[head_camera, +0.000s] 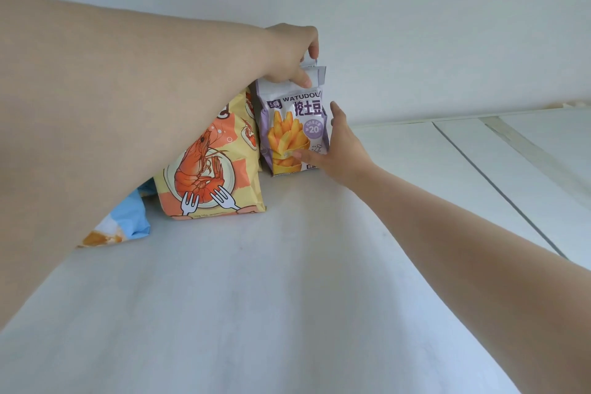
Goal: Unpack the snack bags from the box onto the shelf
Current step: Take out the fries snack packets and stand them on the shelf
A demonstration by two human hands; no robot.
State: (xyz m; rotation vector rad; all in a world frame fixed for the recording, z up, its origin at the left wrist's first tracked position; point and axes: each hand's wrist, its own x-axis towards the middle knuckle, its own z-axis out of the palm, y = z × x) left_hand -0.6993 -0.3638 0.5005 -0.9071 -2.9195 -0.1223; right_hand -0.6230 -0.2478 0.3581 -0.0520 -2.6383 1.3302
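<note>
Up on the shelf (287,265), the fries bag (292,131) stands upright beside the shrimp bag (211,169); left hand (292,51) pinches its top, right hand (339,150) grips its side, thumb across the front.

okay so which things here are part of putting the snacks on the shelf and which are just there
Job: purple fries bag, held by left hand and right hand; shrimp bag; blue bag; shelf.
Just there: wall; white panels.
</note>
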